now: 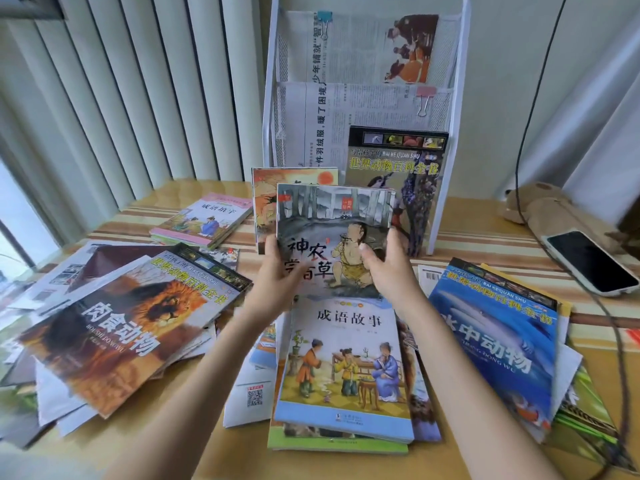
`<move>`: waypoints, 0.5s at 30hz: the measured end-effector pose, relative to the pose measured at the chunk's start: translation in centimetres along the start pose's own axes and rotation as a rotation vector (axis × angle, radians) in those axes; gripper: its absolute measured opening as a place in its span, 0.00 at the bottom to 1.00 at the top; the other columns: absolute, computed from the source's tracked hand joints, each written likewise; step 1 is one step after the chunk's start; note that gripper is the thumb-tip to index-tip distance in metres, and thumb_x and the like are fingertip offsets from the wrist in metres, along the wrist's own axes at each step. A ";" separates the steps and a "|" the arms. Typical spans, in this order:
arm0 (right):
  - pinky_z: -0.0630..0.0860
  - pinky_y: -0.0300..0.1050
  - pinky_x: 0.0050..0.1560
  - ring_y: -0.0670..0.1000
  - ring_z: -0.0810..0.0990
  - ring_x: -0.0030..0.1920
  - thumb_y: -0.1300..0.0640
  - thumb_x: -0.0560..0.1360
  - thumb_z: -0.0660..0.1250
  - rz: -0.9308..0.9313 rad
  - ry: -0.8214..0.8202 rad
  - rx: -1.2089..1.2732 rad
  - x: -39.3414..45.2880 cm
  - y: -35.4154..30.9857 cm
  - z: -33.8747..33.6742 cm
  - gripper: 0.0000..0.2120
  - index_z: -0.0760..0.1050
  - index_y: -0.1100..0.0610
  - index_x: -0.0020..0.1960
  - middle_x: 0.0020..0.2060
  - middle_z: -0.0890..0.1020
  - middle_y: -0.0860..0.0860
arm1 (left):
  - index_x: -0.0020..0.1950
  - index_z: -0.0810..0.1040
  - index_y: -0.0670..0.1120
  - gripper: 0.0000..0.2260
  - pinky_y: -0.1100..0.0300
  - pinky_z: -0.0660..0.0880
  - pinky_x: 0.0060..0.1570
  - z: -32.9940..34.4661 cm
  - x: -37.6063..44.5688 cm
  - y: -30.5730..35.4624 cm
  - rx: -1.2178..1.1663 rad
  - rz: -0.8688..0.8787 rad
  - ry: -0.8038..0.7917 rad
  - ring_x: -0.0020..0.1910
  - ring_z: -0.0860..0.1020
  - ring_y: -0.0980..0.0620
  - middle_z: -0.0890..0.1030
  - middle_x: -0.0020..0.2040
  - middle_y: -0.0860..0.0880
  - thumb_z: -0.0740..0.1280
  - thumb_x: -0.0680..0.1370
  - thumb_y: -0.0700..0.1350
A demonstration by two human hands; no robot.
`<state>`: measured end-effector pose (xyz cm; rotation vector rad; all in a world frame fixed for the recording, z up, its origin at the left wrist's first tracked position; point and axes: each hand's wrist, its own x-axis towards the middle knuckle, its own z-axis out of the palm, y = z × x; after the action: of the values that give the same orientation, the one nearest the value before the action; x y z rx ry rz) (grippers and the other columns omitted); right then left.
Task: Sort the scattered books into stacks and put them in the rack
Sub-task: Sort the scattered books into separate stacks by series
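Note:
My left hand [278, 271] and my right hand [388, 268] grip a grey picture book [334, 216] by its two lower sides and hold it upright above the table. Right behind it an orange-covered book [266, 195] stands on end. The white mesh rack [453, 140] stands at the back; its lowest pocket holds a dark animal encyclopedia [394, 157] and the upper pockets hold clipped newspapers. Below my hands lies a stack topped by a blue-edged storybook [343, 368]. A lion-cover book [131, 323] tops the left pile and a blue sea-animal book [498, 334] the right pile.
A small stack of pink-edged storybooks [204, 220] lies at the back left. A white phone [588, 261] and a black cable [620, 341] lie at the right, with a plush toy [540, 206] behind them. Vertical blinds hang on the left.

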<state>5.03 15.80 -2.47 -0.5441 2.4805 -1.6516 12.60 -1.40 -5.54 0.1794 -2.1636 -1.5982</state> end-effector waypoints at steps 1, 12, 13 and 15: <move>0.54 0.45 0.71 0.51 0.53 0.76 0.50 0.81 0.57 0.013 0.002 -0.028 0.2 0.2 0.2 0.33 0.44 0.57 0.77 0.77 0.51 0.52 | 0.59 0.64 0.42 0.14 0.55 0.74 0.50 0.4 -0.3 -0.8 0.070 0.054 0.039 0.48 0.73 0.43 0.74 0.49 0.41 0.66 0.78 0.41; 0.58 0.41 0.29 0.52 0.69 0.34 0.59 0.80 0.59 -0.221 0.305 -0.392 10.2 -2.7 6.6 0.14 0.67 0.66 0.62 0.33 0.67 0.49 | 0.68 0.63 0.36 0.21 0.52 0.64 0.58 -2.4 9.3 -3.4 0.304 0.060 0.472 0.57 0.67 0.44 0.70 0.59 0.38 0.65 0.77 0.37; 0.59 0.42 0.28 0.52 0.70 0.34 0.59 0.80 0.59 -0.185 0.305 -0.411 10.8 -2.0 7.5 0.13 0.67 0.66 0.62 0.33 0.69 0.49 | 0.71 0.61 0.36 0.25 0.51 0.62 0.61 -2.3 9.7 -4.6 0.354 0.014 0.473 0.59 0.66 0.42 0.68 0.60 0.36 0.66 0.76 0.37; 0.61 0.42 0.29 0.56 0.77 0.38 0.58 0.80 0.60 -0.128 0.306 -0.461 11.2 -0.1 9.0 0.14 0.66 0.64 0.63 0.38 0.77 0.55 | 0.76 0.53 0.37 0.34 0.51 0.59 0.66 -1.8 10.0 -6.6 0.408 -0.044 0.402 0.67 0.64 0.38 0.64 0.68 0.33 0.68 0.75 0.38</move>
<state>-2.76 3.98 -4.83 -0.5364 3.1410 -1.2741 3.44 -8.71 -8.61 0.6199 -2.1375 -1.0121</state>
